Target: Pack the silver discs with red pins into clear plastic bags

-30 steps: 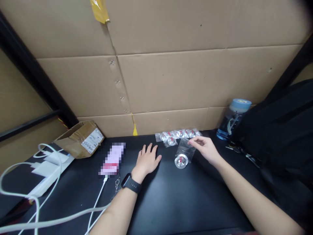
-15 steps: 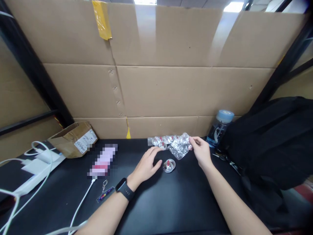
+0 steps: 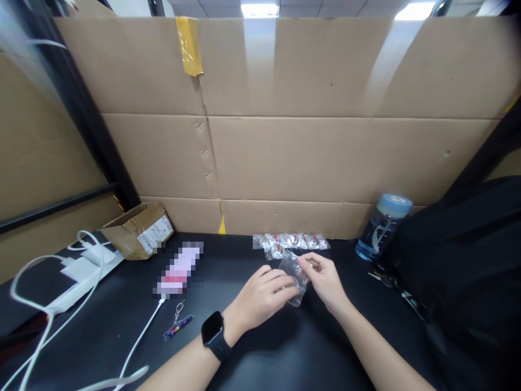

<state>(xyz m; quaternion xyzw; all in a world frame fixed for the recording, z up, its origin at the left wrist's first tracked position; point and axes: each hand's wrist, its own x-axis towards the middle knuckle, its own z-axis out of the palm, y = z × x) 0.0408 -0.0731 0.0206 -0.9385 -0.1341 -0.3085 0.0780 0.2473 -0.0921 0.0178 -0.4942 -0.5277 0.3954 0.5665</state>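
Observation:
My right hand (image 3: 323, 278) pinches the top of a clear plastic bag (image 3: 300, 296) above the black tabletop. My left hand (image 3: 262, 297), wearing a black watch (image 3: 213, 329), has its fingers closed at the bag's left side. At those fingertips shows the rim of a shiny round metal disc (image 3: 296, 281); most of it is hidden by the fingers, and I cannot tell how far inside the bag it lies. Just behind, a row of bagged metal discs (image 3: 295, 240) with red centres rests on the table, and one more bagged disc (image 3: 277, 251) lies in front of them.
A blue-lidded water bottle (image 3: 382, 228) and a black bag (image 3: 468, 271) stand on the right. Leftward are a phone (image 3: 179, 271) on a white cable, a keychain (image 3: 178, 327), an open cardboard box (image 3: 136, 233) and a white power strip (image 3: 87, 279). A cardboard wall (image 3: 277, 157) closes the back.
My left hand has taken up the loose disc from the table. My right hand has drawn one plastic bag forward from the pile, and both hands now meet at it. The view has shifted slightly.

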